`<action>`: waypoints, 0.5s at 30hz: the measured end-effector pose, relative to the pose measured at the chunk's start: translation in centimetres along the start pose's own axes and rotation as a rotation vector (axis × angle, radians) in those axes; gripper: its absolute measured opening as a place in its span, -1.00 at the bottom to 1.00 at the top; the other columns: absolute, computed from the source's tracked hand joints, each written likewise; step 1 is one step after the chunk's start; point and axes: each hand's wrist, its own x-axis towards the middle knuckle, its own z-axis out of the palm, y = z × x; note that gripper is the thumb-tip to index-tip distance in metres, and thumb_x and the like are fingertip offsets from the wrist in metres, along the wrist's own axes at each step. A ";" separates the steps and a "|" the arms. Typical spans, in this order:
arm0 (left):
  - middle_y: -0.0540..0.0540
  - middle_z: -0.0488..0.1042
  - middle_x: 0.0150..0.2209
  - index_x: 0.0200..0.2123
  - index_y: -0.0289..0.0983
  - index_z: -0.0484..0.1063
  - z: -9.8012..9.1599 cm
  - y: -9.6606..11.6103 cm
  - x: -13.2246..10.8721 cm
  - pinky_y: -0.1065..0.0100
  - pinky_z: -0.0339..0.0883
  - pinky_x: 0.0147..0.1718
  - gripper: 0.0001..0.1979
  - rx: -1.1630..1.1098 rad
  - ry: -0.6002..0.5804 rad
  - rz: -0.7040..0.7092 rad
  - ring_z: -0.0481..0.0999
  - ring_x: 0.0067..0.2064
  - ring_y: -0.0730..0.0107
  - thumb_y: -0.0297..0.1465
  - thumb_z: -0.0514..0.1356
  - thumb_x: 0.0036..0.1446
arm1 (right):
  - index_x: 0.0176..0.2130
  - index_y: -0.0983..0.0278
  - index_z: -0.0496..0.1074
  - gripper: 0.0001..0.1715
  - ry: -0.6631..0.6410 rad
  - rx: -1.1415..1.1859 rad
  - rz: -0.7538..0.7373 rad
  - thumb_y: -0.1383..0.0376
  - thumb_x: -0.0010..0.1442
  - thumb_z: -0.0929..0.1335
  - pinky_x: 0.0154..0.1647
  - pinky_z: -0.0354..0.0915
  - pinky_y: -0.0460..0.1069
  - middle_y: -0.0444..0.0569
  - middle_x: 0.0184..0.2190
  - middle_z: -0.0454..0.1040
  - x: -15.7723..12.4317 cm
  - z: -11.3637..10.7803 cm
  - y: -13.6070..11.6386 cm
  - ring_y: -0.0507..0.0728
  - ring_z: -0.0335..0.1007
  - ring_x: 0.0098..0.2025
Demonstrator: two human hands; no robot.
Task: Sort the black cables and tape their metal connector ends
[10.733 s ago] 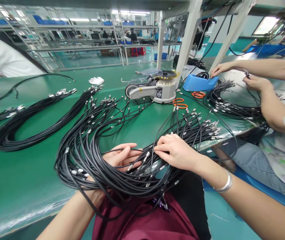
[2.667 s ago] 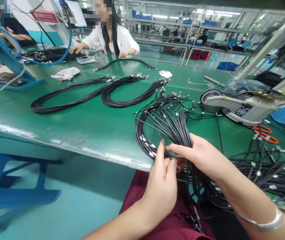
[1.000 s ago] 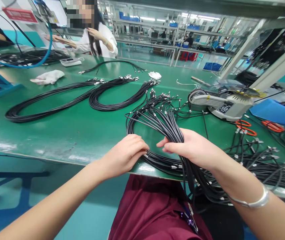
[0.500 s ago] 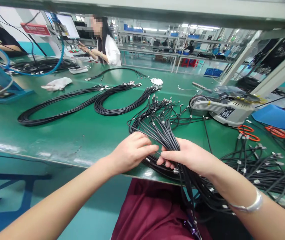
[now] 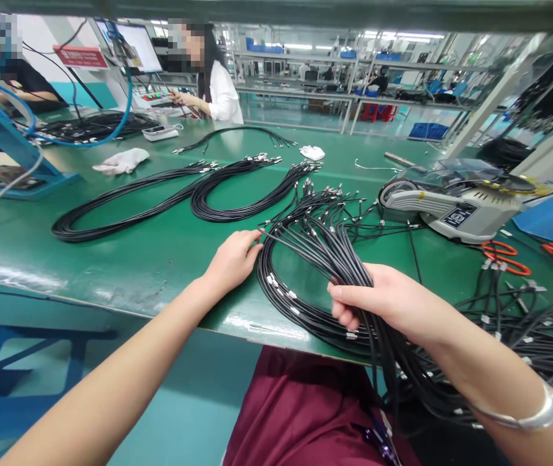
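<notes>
At the near edge of the counter (image 5: 125, 265), our right hand (image 5: 378, 294) grasps a bunch of black cables (image 5: 346, 259), part of it hanging over that edge. Our left hand (image 5: 235, 259) has its fingers drawn together at a cable tip; we cannot tell whether it grips it. Beneath the bunch, a cable loop (image 5: 276, 294) curves along the near edge. Farther back, two coils (image 5: 208, 208) lie left of a grey machine (image 5: 470, 210). Toward the far edge we see a white glove (image 5: 312, 153).
</notes>
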 end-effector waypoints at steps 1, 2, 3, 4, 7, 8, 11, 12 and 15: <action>-0.17 0.51 -0.18 -0.08 -0.23 0.45 -0.4 0.6 -0.7 0.20 0.27 -0.09 -0.73 0.001 -0.005 -0.005 0.43 -0.13 0.22 -0.37 0.07 0.19 | -0.41 0.35 0.38 -0.80 -0.003 0.028 0.008 0.24 0.07 0.38 -0.44 0.35 -0.10 -0.04 -0.50 0.49 -0.1 0.0 -0.1 0.02 0.42 -0.50; -0.15 0.52 -0.21 -0.11 -0.22 0.47 -0.8 1.3 -1.3 0.23 0.28 -0.11 -0.75 -0.006 -0.027 0.009 0.43 -0.15 0.25 -0.38 0.07 0.20 | -0.40 0.35 0.37 -0.80 -0.010 0.047 0.018 0.24 0.07 0.38 -0.43 0.37 -0.09 -0.02 -0.48 0.51 -0.1 0.0 -0.2 0.02 0.43 -0.49; -0.13 0.52 -0.23 -0.14 -0.21 0.48 -1.2 2.0 -1.8 0.26 0.28 -0.12 -0.76 -0.023 -0.072 0.046 0.43 -0.16 0.28 -0.38 0.07 0.20 | -0.39 0.35 0.37 -0.81 -0.017 0.050 0.024 0.24 0.07 0.38 -0.46 0.36 -0.10 -0.02 -0.47 0.52 -0.1 0.0 -0.3 0.01 0.42 -0.52; -0.11 0.51 -0.23 -0.15 -0.20 0.49 -1.5 2.7 -2.2 0.28 0.29 -0.12 -0.77 -0.048 -0.133 0.099 0.42 -0.16 0.30 -0.39 0.06 0.21 | -0.38 0.35 0.37 -0.82 -0.020 0.033 0.024 0.25 0.07 0.37 -0.51 0.34 -0.12 -0.03 -0.49 0.51 -0.1 0.0 -0.4 -0.02 0.38 -0.56; -0.13 0.49 -0.18 -0.12 -0.22 0.49 -1.6 4.6 -2.5 0.28 0.28 -0.09 -0.76 -0.102 -0.337 0.262 0.38 -0.12 0.32 -0.39 0.06 0.23 | -0.40 0.34 0.37 -0.85 -0.007 -0.058 0.011 0.27 0.08 0.36 -0.62 0.23 -0.18 -0.11 -0.54 0.49 -0.1 -0.1 -0.5 -0.09 0.25 -0.66; -0.14 0.48 -0.17 -0.11 -0.22 0.48 -1.5 5.1 -2.4 0.26 0.27 -0.08 -0.75 -0.098 -0.394 0.298 0.37 -0.11 0.31 -0.39 0.06 0.23 | -0.41 0.33 0.37 -0.85 0.002 -0.081 0.009 0.27 0.07 0.37 -0.63 0.21 -0.18 -0.12 -0.55 0.48 -0.1 -0.1 -0.5 -0.09 0.24 -0.66; -0.14 0.47 -0.16 -0.14 -0.24 0.49 -0.8 5.5 -1.7 0.24 0.26 -0.07 -0.77 -0.055 -0.498 0.345 0.35 -0.10 0.30 -0.40 0.06 0.23 | -0.42 0.32 0.37 -0.87 0.027 -0.112 0.014 0.28 0.04 0.38 -0.63 0.20 -0.18 -0.13 -0.55 0.48 -0.1 -0.1 -0.7 -0.09 0.24 -0.66; -0.13 0.47 -0.17 -0.18 -0.24 0.50 -0.7 5.5 -1.5 0.24 0.25 -0.07 -0.77 -0.044 -0.515 0.351 0.35 -0.10 0.30 -0.41 0.06 0.23 | -0.43 0.32 0.37 -0.87 0.031 -0.117 0.014 0.29 0.04 0.37 -0.63 0.20 -0.17 -0.13 -0.55 0.48 -0.1 0.0 -0.8 -0.08 0.24 -0.66; -0.11 0.48 -0.23 -0.27 -0.26 0.49 -1.0 5.8 -0.7 0.27 0.25 -0.09 -0.78 -0.059 -0.525 0.365 0.36 -0.14 0.34 -0.45 0.03 0.24 | -0.44 0.33 0.39 -0.88 0.041 -0.150 0.021 0.30 0.04 0.36 -0.59 0.23 -0.14 -0.11 -0.55 0.47 -0.1 0.1 -0.7 -0.06 0.25 -0.64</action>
